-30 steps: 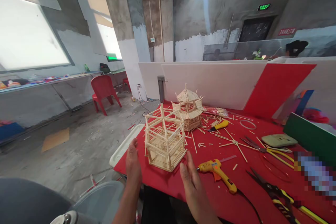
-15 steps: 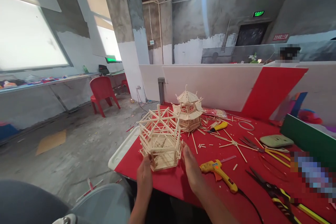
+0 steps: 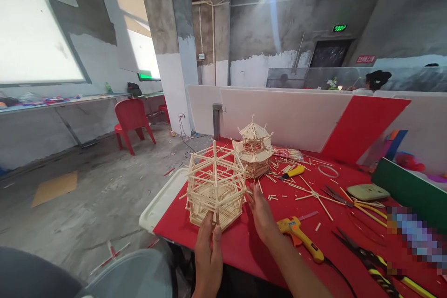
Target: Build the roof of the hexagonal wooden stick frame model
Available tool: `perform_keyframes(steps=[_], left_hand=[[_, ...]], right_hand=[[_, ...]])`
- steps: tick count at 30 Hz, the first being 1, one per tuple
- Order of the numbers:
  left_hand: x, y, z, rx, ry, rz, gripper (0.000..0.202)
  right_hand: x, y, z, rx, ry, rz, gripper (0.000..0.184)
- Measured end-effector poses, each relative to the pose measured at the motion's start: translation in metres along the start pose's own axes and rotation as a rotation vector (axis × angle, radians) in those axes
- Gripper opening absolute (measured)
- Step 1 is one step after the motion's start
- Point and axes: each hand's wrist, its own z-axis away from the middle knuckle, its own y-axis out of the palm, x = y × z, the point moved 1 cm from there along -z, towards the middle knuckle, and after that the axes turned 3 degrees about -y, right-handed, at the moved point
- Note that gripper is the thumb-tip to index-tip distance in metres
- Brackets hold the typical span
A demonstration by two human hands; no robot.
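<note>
On my feed, the open stick frame (image 3: pixel 215 191) sits at the near left part of the red tabletop (image 3: pixel 247 258), upright, with its slatted base low and one corner post facing me. My left hand (image 3: pixel 209 258) is at that near corner, thumb and finger just apart on either side of the post's foot; I cannot tell whether they grip it. My right hand (image 3: pixel 263 216) is partly open at the frame's right side, fingertips up against the edge, not closed around anything that I can see.

Just behind the frame I have a finished-looking stick pagoda (image 3: pixel 256 156), with loose sticks to its right. Farther right lie a yellow knife (image 3: pixel 295 172), a star of joined sticks (image 3: pixel 315 194) and a pale green case (image 3: pixel 368 192). Nearer me, right of my right hand, rests a yellow glue gun (image 3: pixel 303 238), its black cord trailing off the near edge.
</note>
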Motion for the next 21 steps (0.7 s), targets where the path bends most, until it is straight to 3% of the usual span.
perform_keyframes(steps=[6,12,15,18,21], left_hand=[[0.008,-0.003,0.001,-0.002,0.085,-0.05,0.045],[0.003,0.008,0.0,0.038,0.107,-0.063,0.045],[-0.008,0.007,0.0,-0.019,0.205,-0.126,0.042],[-0.018,0.003,0.006,-0.183,0.368,-0.214,0.034],[-0.03,0.007,0.014,-0.162,0.501,-0.226,0.024]], right_hand=[[0.014,0.002,0.041,-0.058,0.245,-0.196,0.085],[0.019,0.012,0.027,-0.048,0.254,-0.224,0.094],[0.023,0.006,0.025,-0.025,0.21,-0.171,0.094],[0.036,-0.017,0.027,0.116,0.066,0.041,0.068],[0.054,-0.059,0.018,0.222,-0.116,0.459,0.033]])
